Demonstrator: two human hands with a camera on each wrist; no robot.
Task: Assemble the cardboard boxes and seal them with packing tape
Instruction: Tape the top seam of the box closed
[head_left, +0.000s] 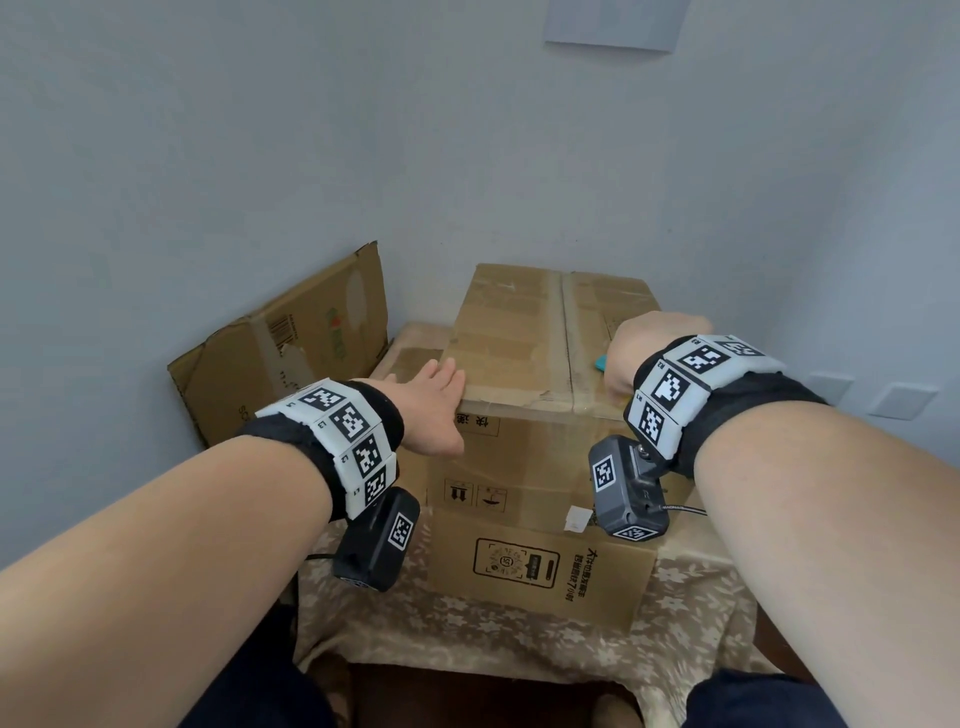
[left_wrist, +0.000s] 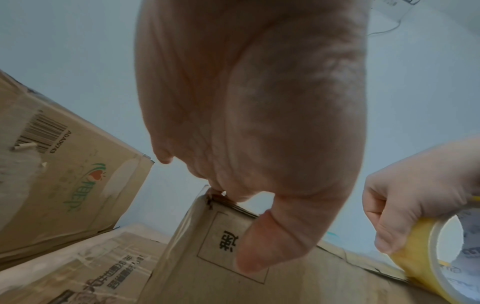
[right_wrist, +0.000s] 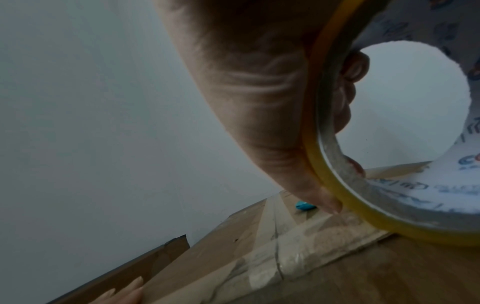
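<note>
A closed brown cardboard box (head_left: 519, 338) stands on the table, with a taped seam down the middle of its top. My left hand (head_left: 436, 400) lies on its front-left top corner, fingers flat on top and the thumb (left_wrist: 259, 246) pressed against the front face. My right hand (head_left: 644, 348) grips a yellow-edged roll of clear packing tape (right_wrist: 337, 195) and holds it on the top near the front edge, right of the seam. A clear tape strip (right_wrist: 298, 242) runs from the roll across the seam. In the head view the roll is hidden behind my right hand.
A flattened carton (head_left: 291, 343) leans on the wall at the left. A lower taped box (head_left: 410, 353) sits behind my left hand. A small teal object (head_left: 601, 362) lies on the box top beside my right hand. A floral cloth (head_left: 519, 639) covers the table.
</note>
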